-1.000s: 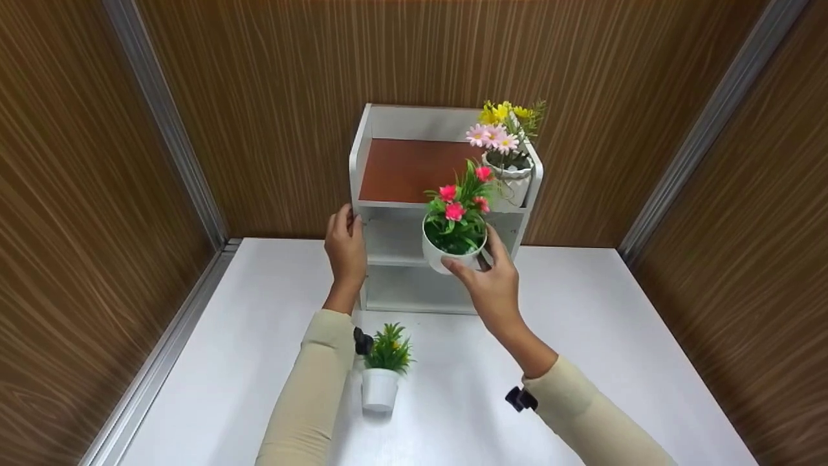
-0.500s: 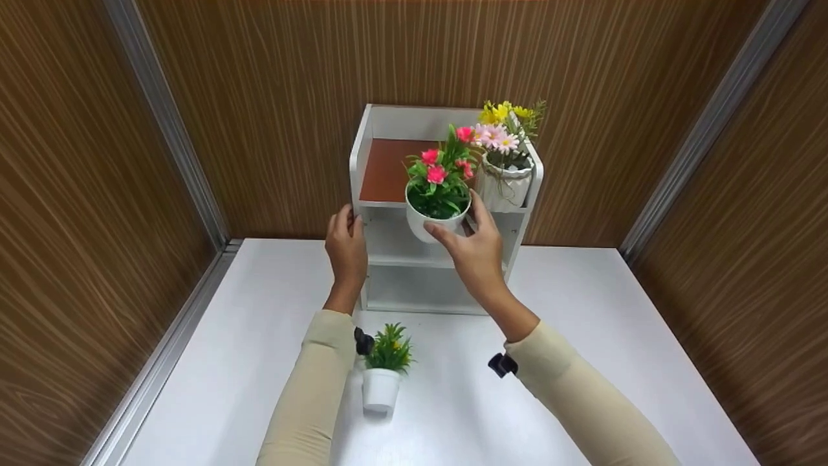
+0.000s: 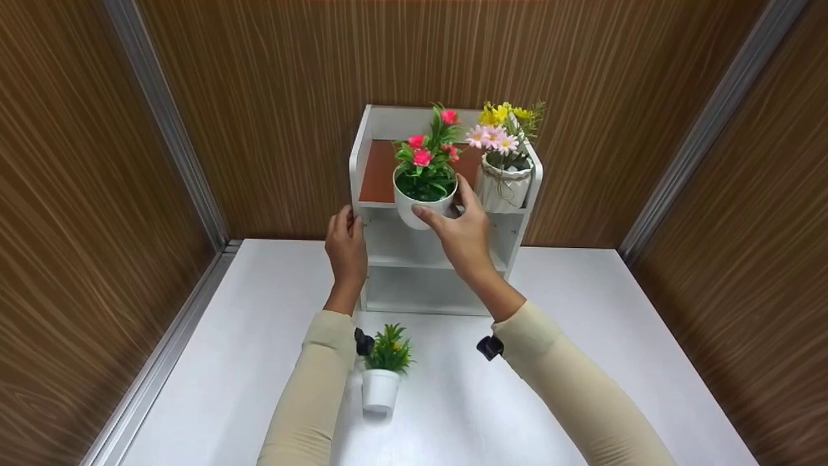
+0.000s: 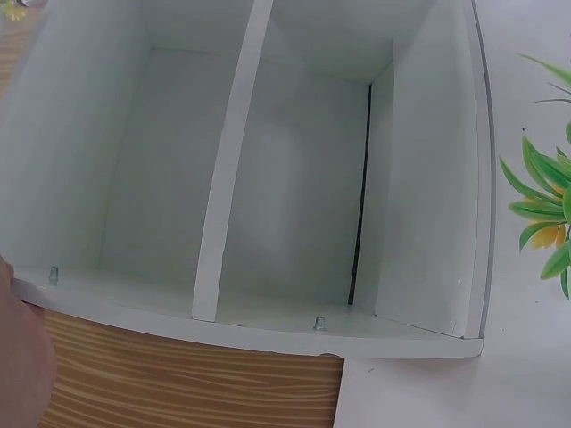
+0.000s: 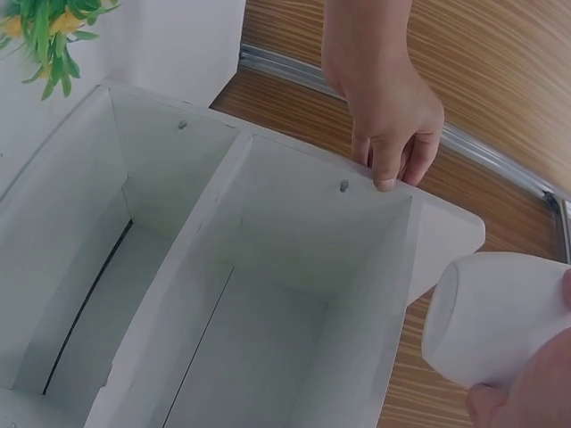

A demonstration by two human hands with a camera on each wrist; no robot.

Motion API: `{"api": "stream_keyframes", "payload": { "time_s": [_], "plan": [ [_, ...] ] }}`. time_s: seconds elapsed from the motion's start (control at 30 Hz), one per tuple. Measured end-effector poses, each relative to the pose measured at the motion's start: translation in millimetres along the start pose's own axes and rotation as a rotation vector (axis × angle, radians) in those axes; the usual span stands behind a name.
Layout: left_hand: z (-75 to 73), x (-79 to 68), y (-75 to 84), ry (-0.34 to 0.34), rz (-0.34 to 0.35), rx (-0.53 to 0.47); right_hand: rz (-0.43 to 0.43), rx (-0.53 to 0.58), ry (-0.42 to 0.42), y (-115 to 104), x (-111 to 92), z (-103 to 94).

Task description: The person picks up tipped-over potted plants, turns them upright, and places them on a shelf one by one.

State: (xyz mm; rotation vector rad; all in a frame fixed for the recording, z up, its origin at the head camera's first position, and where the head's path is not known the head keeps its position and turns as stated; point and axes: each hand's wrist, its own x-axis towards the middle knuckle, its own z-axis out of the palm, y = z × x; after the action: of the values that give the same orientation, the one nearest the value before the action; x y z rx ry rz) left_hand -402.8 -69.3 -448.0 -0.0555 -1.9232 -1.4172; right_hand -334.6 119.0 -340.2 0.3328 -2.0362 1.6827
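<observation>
My right hand holds a red-flowered potted plant, thumb and fingers curled round its white pot, raised near the front of the shelf unit. A pink-and-yellow-flowered pot stands on top. My left fingers grip the unit's left side. A yellow-flowered plant is on the surface.
</observation>
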Motion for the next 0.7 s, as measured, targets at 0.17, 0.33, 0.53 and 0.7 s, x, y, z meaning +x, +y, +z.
{"api": "stream_keyframes", "payload": {
  "time_s": [0.17,0.33,0.53,0.7],
  "plan": [
    [0.6,-0.4,-0.1,0.005,0.007,0.014,0.033,-0.005,-0.016,-2,4,6.8],
    [1.3,-1.7,-0.3,0.026,0.017,0.003,0.014,-0.015,0.012,2,10,9.2],
    [0.6,-1.1,-1.7,0.039,0.046,-0.006,0.014,0.008,0.053,9,20,9.9],
    [0.9,-1.1,-3.2,0.037,0.056,-0.013,0.028,0.003,0.074,12,27,9.7]
  ]
}}
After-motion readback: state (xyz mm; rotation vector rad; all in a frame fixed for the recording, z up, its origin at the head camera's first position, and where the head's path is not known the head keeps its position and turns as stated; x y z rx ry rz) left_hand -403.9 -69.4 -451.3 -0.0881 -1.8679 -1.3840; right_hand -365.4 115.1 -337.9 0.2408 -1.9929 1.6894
